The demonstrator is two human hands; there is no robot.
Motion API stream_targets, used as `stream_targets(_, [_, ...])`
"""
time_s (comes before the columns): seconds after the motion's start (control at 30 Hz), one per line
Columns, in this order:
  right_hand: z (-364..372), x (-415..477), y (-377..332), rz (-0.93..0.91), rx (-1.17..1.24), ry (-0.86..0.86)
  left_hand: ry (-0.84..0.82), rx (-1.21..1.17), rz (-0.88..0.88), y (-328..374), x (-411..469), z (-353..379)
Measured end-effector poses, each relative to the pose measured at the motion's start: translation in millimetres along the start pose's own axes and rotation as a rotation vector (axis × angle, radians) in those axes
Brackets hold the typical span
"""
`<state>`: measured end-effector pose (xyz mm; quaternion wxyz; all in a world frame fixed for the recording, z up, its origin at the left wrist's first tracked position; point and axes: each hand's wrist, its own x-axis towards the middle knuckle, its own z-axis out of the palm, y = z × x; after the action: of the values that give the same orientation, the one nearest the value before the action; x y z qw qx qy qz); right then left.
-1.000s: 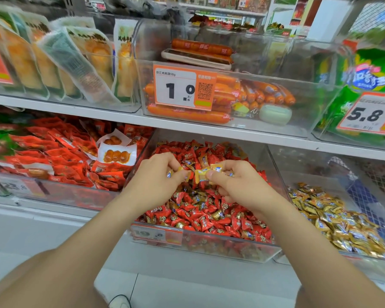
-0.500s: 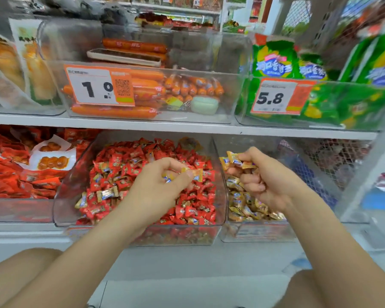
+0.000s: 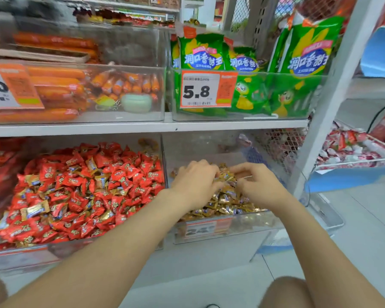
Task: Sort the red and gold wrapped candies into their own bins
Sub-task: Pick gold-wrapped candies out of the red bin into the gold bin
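Of two clear bins side by side, the left bin holds red candies with stray gold ones, the right bin gold candies, where left hand and right hand curl their fingers into the pile, grasp unclear.

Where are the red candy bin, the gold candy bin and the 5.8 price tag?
red candy bin point(image 3: 31, 258): head view, on its clear front wall.
gold candy bin point(image 3: 251, 227): head view, on its clear front wall, right of the label.
5.8 price tag point(image 3: 197, 92): head view, on the printed digits.
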<state>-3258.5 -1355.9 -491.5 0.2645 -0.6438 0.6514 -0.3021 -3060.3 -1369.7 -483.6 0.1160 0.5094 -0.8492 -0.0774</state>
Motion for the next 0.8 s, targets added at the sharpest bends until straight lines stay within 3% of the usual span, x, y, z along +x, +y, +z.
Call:
stream_targets(0.13, [8,-10,-29,-0.083,-0.037,0.063,0.177,0.165,0.152,-8,-33,-21])
stream_targets(0.2, [21,-19,-58,-0.165,-0.027,0.067,0.317,0.113,0.199,-20,-66,-33])
stream_targets(0.27, [41,-31,-92,-0.254,-0.02,0.063,0.376,0.041,0.128,-47,-97,-44])
stream_targets(0.4, [93,-49,-146,-0.433,-0.122,-0.101,0.325,0.011,-0.165,-120,-149,-58])
stream_targets(0.53, [128,-42,-174,-0.472,-0.509,-0.113,0.211,0.06,-0.468,-179,-191,-68])
stream_targets(0.6, [139,-36,-185,-0.578,-0.488,-0.182,0.171,0.109,-0.572,-189,-201,-75])
stream_targets(0.7, [166,-33,-191,-0.602,-0.407,-0.456,0.103,-0.006,-0.605,-205,-210,-81])
stream_targets(0.8, [187,-27,-190,-0.602,-0.48,-0.478,-0.029,-0.021,-0.526,-223,-216,-81])
